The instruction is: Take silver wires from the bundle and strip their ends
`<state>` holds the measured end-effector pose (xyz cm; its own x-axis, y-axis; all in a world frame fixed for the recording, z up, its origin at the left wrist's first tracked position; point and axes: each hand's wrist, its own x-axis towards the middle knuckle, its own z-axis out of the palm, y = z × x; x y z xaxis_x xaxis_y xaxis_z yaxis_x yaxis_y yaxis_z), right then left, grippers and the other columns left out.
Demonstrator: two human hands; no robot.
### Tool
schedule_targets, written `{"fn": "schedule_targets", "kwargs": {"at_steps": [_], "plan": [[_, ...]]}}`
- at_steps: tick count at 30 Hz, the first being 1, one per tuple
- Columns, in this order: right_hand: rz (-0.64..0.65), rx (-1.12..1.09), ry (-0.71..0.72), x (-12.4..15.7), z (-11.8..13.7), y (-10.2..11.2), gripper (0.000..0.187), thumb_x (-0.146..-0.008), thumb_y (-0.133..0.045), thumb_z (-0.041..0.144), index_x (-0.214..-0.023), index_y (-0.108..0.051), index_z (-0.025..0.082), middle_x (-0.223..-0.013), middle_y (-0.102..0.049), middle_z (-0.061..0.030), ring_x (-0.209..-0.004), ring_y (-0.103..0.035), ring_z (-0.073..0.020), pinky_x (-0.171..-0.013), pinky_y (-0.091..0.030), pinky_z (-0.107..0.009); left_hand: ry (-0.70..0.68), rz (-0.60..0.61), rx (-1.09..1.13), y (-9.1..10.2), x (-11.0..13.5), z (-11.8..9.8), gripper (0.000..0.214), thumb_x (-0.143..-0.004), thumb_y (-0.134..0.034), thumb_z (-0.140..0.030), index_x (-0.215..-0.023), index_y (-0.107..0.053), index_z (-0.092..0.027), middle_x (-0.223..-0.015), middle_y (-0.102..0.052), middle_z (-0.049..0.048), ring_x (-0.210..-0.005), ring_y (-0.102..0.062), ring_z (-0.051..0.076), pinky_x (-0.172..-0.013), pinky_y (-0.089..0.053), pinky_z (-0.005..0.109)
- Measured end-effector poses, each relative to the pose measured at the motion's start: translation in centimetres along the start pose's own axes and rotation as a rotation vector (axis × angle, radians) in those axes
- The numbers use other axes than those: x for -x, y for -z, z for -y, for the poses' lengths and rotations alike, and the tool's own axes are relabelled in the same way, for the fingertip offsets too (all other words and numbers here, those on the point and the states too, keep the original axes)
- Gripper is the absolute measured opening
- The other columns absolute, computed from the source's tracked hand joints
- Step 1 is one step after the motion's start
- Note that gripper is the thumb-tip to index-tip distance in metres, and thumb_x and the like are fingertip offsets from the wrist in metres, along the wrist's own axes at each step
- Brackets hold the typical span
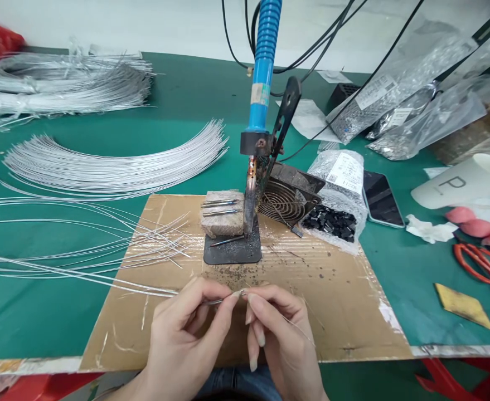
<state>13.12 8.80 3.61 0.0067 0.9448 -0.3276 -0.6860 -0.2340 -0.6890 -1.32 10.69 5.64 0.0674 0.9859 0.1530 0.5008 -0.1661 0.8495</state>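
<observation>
My left hand is closed, pinching a few white wires that come in from the left over the cardboard. Thumb and forefinger of my right hand meet my left fingertips at the wire ends, pinched on a tiny shiny piece too small to name. Across that right hand runs a thin strand. Just beyond both hands, a soldering iron with a blue handle is clamped upright, tip down, over a dark metal base. Beside the tip sits a worn block with metal bits on it.
Loose white wires and a fanned bundle lie left, with bigger coils behind. To the right are a small fan, a bag of black parts, a phone, a paper cup and red-handled scissors.
</observation>
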Motion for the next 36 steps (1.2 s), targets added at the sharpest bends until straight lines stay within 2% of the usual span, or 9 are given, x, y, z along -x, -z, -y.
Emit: {"fn": "schedule_targets", "kwargs": {"at_steps": [3, 8, 11, 15, 21, 29, 32, 36], "plan": [[-0.024, -0.059, 0.028, 0.1, -0.6, -0.4, 0.017, -0.086, -0.085, 0.035, -0.085, -0.085, 0.019, -0.061, -0.058, 0.0034, -0.037, -0.045, -0.0030, -0.032, -0.041, -0.012, 0.050, -0.012, 0.048, -0.4, 0.1, -0.1, 0.014, -0.093, -0.069, -0.025, -0.079, -0.071, -0.022, -0.064, -0.067, -0.0035, -0.053, -0.060, 0.010, -0.049, -0.044, 0.017], [-0.099, -0.057, -0.015, 0.4, -0.4, -1.3, 0.021, -0.082, -0.089, 0.040, -0.083, -0.084, 0.019, -0.060, -0.056, 0.0044, -0.040, -0.046, -0.0030, -0.035, -0.042, -0.012, 0.175, -0.058, 0.127, -0.7, 0.2, -0.4, 0.015, -0.090, -0.072, -0.029, -0.077, -0.072, -0.021, -0.065, -0.070, -0.0027, -0.056, -0.063, 0.010, -0.052, -0.046, 0.016], [-0.087, -0.023, -0.005, 0.4, -0.1, -1.2, 0.022, -0.083, -0.088, 0.041, -0.084, -0.084, 0.020, -0.063, -0.059, 0.0034, -0.040, -0.050, -0.0043, -0.037, -0.045, -0.014, 0.178, 0.014, 0.154, -0.4, -0.1, -0.4, 0.016, -0.091, -0.071, -0.029, -0.077, -0.072, -0.021, -0.065, -0.071, -0.0018, -0.056, -0.064, 0.011, -0.052, -0.047, 0.016], [-0.046, 0.056, 0.058, 0.3, 0.1, -0.6, 0.026, -0.091, -0.080, 0.046, -0.095, -0.086, 0.021, -0.072, -0.066, -0.0001, -0.044, -0.060, -0.0080, -0.042, -0.049, -0.018, 0.200, 0.085, 0.205, 0.1, -0.4, -0.3, 0.019, -0.093, -0.070, -0.031, -0.077, -0.071, -0.021, -0.064, -0.066, -0.0019, -0.054, -0.058, 0.010, -0.049, -0.044, 0.016], [-0.008, 0.125, 0.115, 0.2, 0.1, 0.0, 0.027, -0.096, -0.073, 0.046, -0.097, -0.086, 0.022, -0.076, -0.066, -0.0013, -0.047, -0.063, -0.0100, -0.045, -0.050, -0.021, 0.245, 0.117, 0.226, 0.2, -0.4, -0.3, 0.022, -0.093, -0.070, -0.034, -0.076, -0.071, -0.020, -0.061, -0.061, -0.0023, -0.050, -0.050, 0.010, -0.048, -0.040, 0.017], [0.007, 0.151, 0.109, 0.1, 0.3, 0.3, 0.028, -0.098, -0.071, 0.046, -0.098, -0.085, 0.022, -0.075, -0.067, -0.0009, -0.047, -0.064, -0.0094, -0.047, -0.051, -0.020, 0.327, 0.037, 0.294, -0.1, -0.6, -1.5, 0.020, -0.087, -0.073, -0.031, -0.071, -0.071, -0.020, -0.060, -0.061, -0.0030, -0.052, -0.048, 0.009, -0.050, -0.038, 0.017], [-0.003, 0.158, 0.089, 0.2, 0.3, 0.3, 0.023, -0.097, -0.074, 0.042, -0.098, -0.085, 0.022, -0.076, -0.066, -0.0003, -0.047, -0.064, -0.0092, -0.046, -0.051, -0.020, 0.316, 0.077, 0.282, 0.1, -0.7, -1.3, 0.021, -0.088, -0.072, -0.031, -0.071, -0.070, -0.019, -0.059, -0.060, -0.0028, -0.051, -0.047, 0.009, -0.050, -0.038, 0.017], [-0.018, 0.178, 0.095, 0.2, 0.4, 0.1, 0.018, -0.091, -0.080, 0.038, -0.089, -0.085, 0.020, -0.073, -0.064, 0.0009, -0.043, -0.062, -0.0085, -0.044, -0.049, -0.019, 0.287, 0.109, 0.253, 0.3, -0.9, -0.7, 0.022, -0.090, -0.071, -0.032, -0.073, -0.070, -0.019, -0.059, -0.058, -0.0031, -0.051, -0.049, 0.009, -0.048, -0.039, 0.016]]}}
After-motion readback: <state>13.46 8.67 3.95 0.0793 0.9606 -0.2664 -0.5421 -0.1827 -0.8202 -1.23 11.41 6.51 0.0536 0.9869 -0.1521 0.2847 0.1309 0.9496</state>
